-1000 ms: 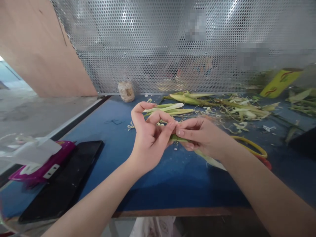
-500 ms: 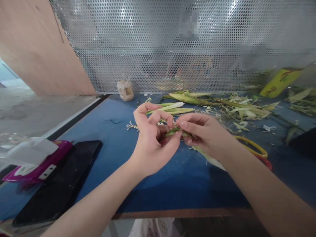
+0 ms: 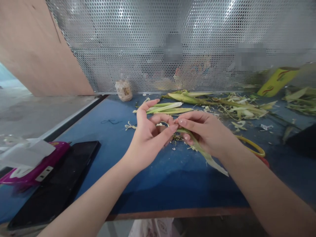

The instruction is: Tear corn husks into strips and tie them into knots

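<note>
A long pale green leaf strip [image 3: 207, 156] hangs from between my fingertips, its whitish end trailing toward the right wrist. My left hand [image 3: 145, 140] pinches the strip's upper end between thumb and fingertips, with one finger raised. Thumb and forefinger of my right hand [image 3: 206, 130] are closed on the same end, touching the left fingertips. The exact spot where they grip is partly hidden by the fingers. Just beyond the hands lie several cut green leaf strips [image 3: 170, 110]. Below the fingertips are small plant scraps [image 3: 176, 138] on the blue tabletop [image 3: 170, 184].
Leafy stalks and shavings [image 3: 247, 108] spread across the back right near a yellow cylinder [image 3: 277, 82]. Yellow-handled scissors or a similar loop [image 3: 254, 148] lie beside my right forearm. A jar [image 3: 123, 90], black phone [image 3: 59, 181] and magenta power strip [image 3: 54, 158] are leftward. Perforated metal [image 3: 138, 39] stands behind.
The leaf strip has dropped from within the left palm and now stretches down to the right. My left fingers have opened slightly around it; the view has shifted a little.
</note>
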`<state>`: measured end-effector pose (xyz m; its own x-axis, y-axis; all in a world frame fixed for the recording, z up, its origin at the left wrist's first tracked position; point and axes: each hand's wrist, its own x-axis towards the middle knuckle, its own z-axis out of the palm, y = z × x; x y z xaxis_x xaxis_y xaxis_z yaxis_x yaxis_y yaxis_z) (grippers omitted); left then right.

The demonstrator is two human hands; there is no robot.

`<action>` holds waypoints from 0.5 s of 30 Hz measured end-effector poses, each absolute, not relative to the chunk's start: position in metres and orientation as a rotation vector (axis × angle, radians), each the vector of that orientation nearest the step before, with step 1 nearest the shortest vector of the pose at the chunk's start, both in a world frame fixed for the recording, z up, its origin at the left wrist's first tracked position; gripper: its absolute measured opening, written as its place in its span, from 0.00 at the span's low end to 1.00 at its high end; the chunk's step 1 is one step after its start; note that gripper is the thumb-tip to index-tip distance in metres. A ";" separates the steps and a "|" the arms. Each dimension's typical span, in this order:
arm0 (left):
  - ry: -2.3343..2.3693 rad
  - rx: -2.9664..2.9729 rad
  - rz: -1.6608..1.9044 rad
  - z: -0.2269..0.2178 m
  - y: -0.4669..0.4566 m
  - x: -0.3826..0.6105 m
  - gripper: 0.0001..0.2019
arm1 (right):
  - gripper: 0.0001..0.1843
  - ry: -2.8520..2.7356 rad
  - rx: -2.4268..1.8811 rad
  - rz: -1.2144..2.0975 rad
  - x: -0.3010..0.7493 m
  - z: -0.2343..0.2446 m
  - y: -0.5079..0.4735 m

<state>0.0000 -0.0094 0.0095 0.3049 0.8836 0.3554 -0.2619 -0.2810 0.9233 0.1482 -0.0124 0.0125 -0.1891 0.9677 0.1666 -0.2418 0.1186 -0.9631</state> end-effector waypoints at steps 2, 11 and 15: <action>0.600 1.333 1.188 0.010 -0.007 -0.001 0.24 | 0.03 -1.308 -0.852 1.260 0.149 0.014 -0.013; 0.565 1.032 0.949 0.016 -0.005 -0.006 0.20 | 0.07 -1.817 -0.967 0.264 0.152 0.020 -0.021; 0.546 0.925 0.868 0.019 -0.005 -0.008 0.13 | 0.10 -2.033 -0.877 -0.219 0.160 0.015 -0.022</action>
